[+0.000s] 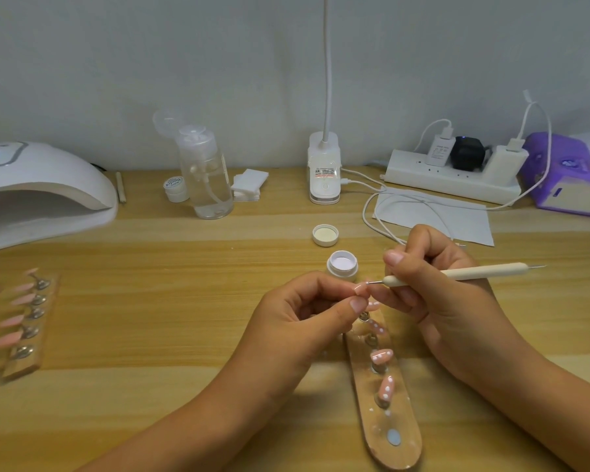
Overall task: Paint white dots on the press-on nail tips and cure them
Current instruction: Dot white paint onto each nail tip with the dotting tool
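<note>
My left hand [307, 311] pinches a pink nail tip [361, 287] between thumb and fingers, just above a clear holder strip [394, 420]. My right hand [433, 287] grips a cream dotting pen [464, 273], whose metal point touches that tip. On the strip stand three pink tips with white dots [382, 356]. Right behind my hands sits an open jar of white gel [342, 264], with its lid [325, 235] lying further back. A white curing lamp [41, 189] stands at the far left.
A second strip with several plain pink tips [28, 321] lies at the left. Along the back wall stand a clear pump bottle [206, 175], a small white jar [176, 188], cotton pads [249, 183], a desk lamp base [324, 172], a power strip [453, 175] with cables and a purple box [566, 172].
</note>
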`<state>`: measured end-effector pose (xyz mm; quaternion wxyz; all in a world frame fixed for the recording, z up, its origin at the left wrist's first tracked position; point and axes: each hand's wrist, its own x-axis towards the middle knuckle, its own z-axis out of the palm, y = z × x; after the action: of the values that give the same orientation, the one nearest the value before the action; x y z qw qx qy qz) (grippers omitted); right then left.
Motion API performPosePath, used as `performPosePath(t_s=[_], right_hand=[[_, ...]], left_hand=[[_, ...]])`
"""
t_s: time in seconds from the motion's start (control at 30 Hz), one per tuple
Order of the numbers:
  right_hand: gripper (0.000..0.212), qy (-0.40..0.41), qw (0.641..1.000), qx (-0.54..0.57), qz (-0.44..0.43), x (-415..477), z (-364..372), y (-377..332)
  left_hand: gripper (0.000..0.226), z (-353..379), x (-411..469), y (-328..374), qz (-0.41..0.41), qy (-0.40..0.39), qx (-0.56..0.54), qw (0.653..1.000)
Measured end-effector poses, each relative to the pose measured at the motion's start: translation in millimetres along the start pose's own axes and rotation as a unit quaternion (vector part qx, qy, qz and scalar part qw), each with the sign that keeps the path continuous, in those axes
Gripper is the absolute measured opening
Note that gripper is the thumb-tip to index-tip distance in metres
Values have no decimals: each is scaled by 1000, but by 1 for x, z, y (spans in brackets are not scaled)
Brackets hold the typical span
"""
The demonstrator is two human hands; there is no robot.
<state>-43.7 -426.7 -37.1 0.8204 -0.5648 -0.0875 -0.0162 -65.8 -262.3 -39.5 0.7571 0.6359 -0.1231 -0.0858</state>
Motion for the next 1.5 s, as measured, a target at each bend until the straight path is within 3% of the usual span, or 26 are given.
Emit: performPosePath(t_s=[1.5], right_hand=[[30,-23,1000,-8,-14,-2,0,-1]], left_hand=[[7,0,0,0,4,-1,-4,1000]])
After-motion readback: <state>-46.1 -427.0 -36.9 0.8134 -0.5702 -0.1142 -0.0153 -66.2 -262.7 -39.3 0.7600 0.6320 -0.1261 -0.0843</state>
